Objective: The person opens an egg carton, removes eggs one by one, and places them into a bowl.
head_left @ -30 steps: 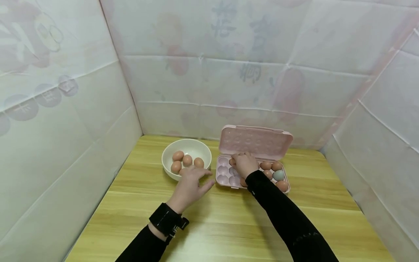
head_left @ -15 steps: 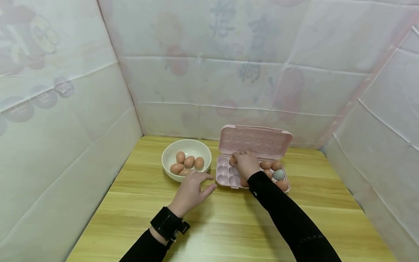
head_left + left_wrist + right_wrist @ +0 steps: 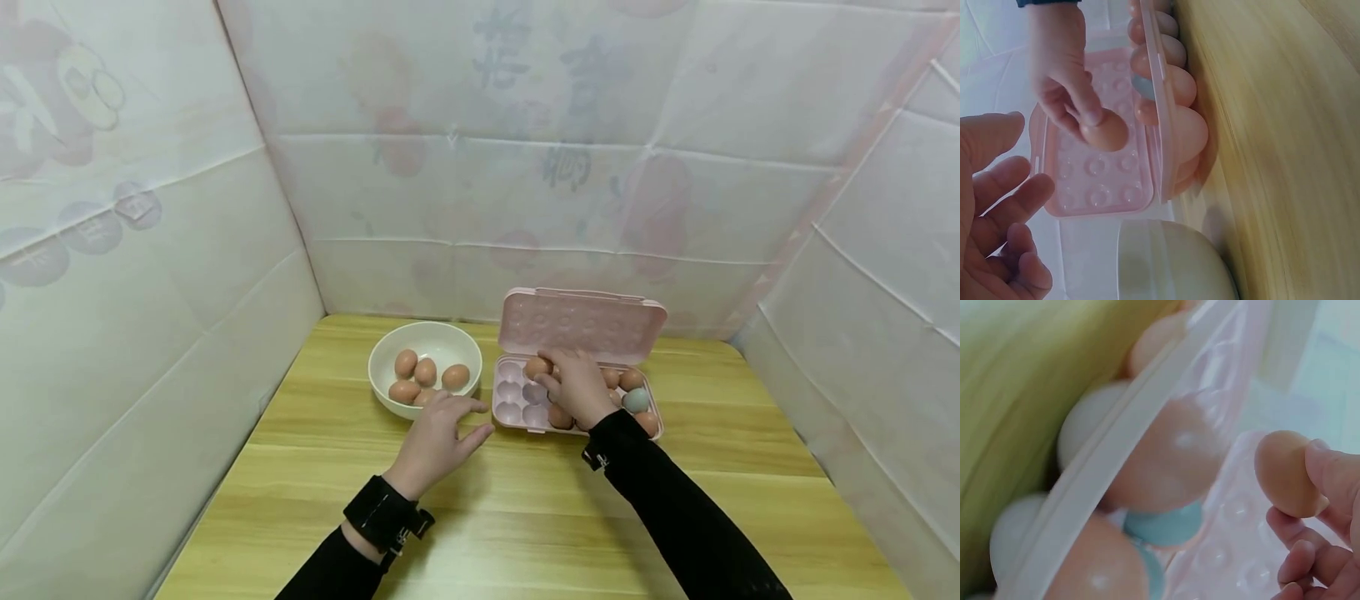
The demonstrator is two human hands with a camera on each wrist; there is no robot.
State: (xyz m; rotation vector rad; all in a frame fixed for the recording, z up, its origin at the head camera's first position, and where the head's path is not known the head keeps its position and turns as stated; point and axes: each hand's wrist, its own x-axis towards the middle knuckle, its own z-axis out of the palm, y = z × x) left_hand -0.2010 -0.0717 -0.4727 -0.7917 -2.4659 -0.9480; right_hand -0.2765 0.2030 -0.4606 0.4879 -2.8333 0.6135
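My right hand (image 3: 579,388) pinches a brown egg (image 3: 1286,474) between thumb and fingertips, over the egg carton (image 3: 581,327). Pink and hinged, the carton stands with its lid raised; brown eggs and one pale blue-green egg (image 3: 636,401) fill its right part, partly hidden by the hand. Bare cups show at its left end. In front of the white bowl (image 3: 378,392), my left hand (image 3: 438,442) hovers with fingers spread and relaxed, holding nothing. Several brown eggs (image 3: 455,377) lie in the bowl.
Both containers stand side by side near the back of the wood-grain table (image 3: 480,517), bowl on the left. Pale printed sheets (image 3: 480,192) hang as walls behind and on both sides.
My right hand has shifted right and turned, showing more of the pinched egg. Eggs in the bowl have rolled a little. My left hand has drawn slightly back from the bowl.
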